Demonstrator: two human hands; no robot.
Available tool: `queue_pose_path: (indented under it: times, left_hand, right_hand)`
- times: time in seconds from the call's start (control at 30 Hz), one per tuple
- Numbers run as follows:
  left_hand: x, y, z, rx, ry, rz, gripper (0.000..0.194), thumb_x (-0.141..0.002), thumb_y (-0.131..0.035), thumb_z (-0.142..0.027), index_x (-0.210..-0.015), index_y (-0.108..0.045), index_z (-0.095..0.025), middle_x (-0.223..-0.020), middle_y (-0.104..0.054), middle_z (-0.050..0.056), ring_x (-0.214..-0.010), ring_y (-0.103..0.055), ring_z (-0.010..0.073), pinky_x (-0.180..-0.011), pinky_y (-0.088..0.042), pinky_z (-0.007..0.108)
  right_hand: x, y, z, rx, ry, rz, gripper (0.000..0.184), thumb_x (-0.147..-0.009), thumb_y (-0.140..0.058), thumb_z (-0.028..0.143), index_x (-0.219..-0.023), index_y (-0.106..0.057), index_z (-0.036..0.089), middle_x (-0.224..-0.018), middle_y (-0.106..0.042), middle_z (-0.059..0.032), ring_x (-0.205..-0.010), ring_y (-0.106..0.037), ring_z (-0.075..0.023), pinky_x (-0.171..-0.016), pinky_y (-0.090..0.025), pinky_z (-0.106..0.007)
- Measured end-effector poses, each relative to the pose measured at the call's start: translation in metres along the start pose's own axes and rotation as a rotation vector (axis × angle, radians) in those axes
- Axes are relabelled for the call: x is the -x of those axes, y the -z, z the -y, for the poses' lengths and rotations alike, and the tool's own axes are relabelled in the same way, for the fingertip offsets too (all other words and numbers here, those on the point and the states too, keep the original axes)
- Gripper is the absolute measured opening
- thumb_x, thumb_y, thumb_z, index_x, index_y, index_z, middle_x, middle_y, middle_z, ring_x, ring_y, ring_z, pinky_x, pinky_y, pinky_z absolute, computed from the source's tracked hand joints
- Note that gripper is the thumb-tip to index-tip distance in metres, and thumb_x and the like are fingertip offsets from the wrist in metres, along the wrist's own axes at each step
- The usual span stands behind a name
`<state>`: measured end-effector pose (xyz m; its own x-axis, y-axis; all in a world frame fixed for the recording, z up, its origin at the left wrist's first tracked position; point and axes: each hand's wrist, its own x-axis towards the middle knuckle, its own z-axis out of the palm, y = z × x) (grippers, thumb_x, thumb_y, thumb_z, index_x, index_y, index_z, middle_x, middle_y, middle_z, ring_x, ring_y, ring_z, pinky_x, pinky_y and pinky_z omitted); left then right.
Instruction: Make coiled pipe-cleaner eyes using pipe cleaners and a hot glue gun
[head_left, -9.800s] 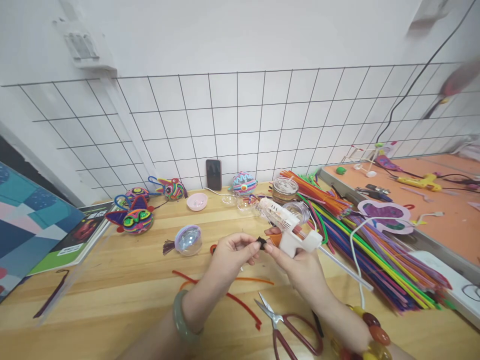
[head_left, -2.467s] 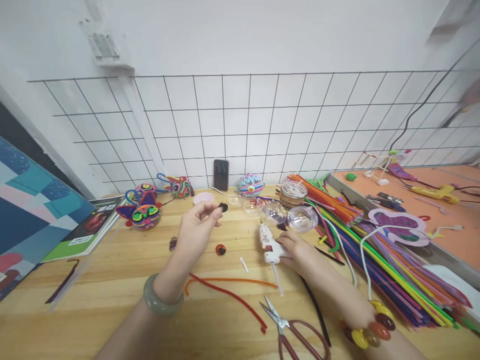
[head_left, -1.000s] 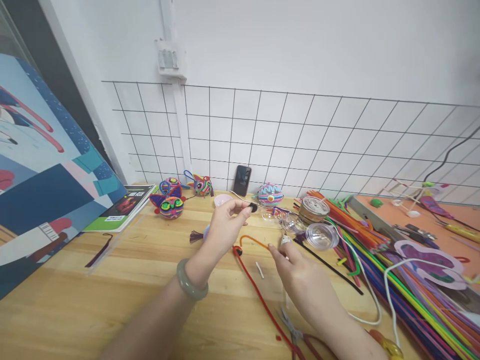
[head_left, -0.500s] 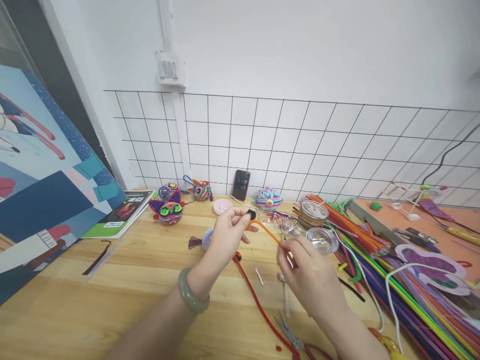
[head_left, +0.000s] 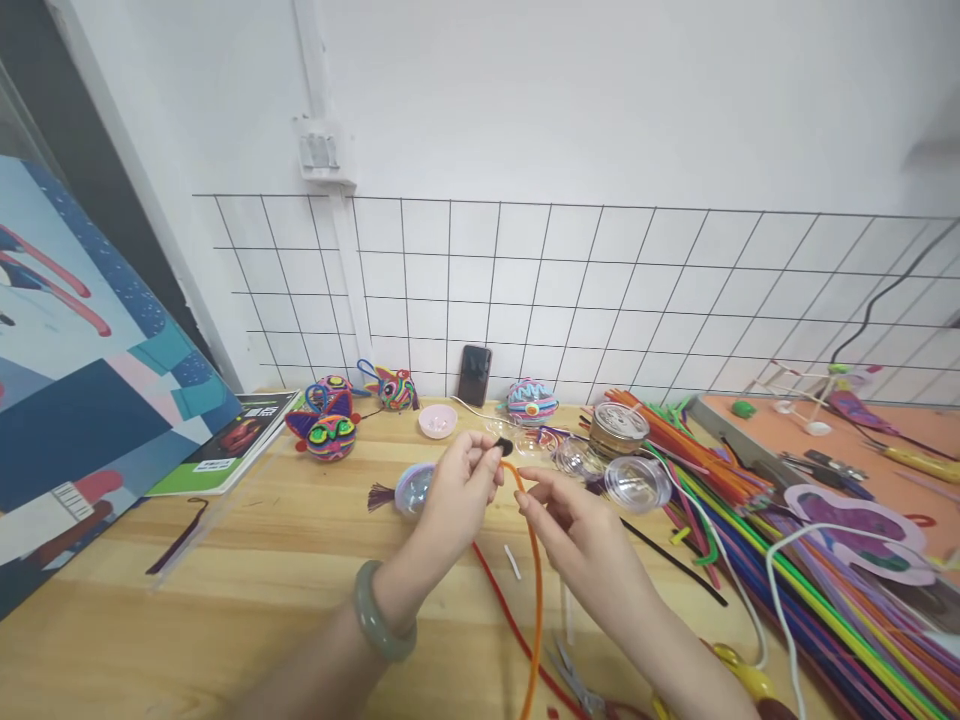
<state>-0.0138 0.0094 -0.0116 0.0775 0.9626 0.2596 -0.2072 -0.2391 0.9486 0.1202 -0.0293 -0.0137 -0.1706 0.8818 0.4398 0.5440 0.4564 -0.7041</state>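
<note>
Before you is the wooden surface (head_left: 285, 545), with the bundle of coloured stems (head_left: 832, 620) spread along its right edge. Both hands meet over its middle: your left hand (head_left: 463, 485) is pinched on something small, while your right hand (head_left: 536, 487) has thumb and forefinger slightly parted at the orange stem (head_left: 538, 600), though you cannot tell here whether they grip it. That stem arches from beside your left fingertips down toward the near edge, where the scissors (head_left: 576, 683) lie. Smallest is the black piece (head_left: 503, 446), held up in your left pinch. The step in hand seems to be bringing the stem's upper end to the black piece; the next move calls for a steady left pinch and careful right-hand guiding.
</note>
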Motion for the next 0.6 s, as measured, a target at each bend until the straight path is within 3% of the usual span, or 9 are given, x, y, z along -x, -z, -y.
queue_pose_path:
  times: [0.23, 0.4, 0.6]
  left_hand:
    - [0.006, -0.009, -0.003, 0.000, 0.109, 0.075, 0.019, -0.075, -0.056, -0.033, -0.076, -0.045, -0.017, -0.053, -0.050, -0.005, -0.041, -0.043, 0.0053, -0.039, -0.032, 0.016]
    - [0.009, -0.010, -0.007, 0.089, 0.165, 0.070, 0.020, -0.074, -0.060, -0.032, -0.077, -0.048, -0.015, -0.057, -0.057, -0.002, -0.044, -0.046, 0.0060, -0.043, -0.036, 0.018]
    - [0.017, -0.017, -0.012, 0.162, 0.196, 0.063, 0.018, -0.072, -0.063, -0.026, -0.075, -0.052, -0.013, -0.066, -0.065, 0.005, -0.053, -0.053, 0.0087, -0.047, -0.041, 0.019]
  right_hand:
    - [-0.005, 0.014, 0.004, -0.326, -0.110, 0.054, 0.019, -0.083, -0.049, 0.031, -0.078, -0.061, 0.016, -0.063, -0.058, 0.0000, -0.048, -0.050, -0.0094, -0.042, -0.041, -0.019]
    - [-0.005, 0.025, 0.006, -0.423, -0.144, -0.078, 0.017, -0.080, -0.054, 0.030, -0.085, -0.060, 0.015, -0.055, -0.054, 0.0026, -0.040, -0.049, -0.0082, -0.038, -0.041, -0.018]
    - [-0.005, 0.028, 0.002, -0.374, -0.115, -0.176, 0.015, -0.080, -0.054, 0.030, -0.085, -0.059, 0.016, -0.059, -0.056, 0.0013, -0.046, -0.051, -0.0096, -0.044, -0.045, -0.020]
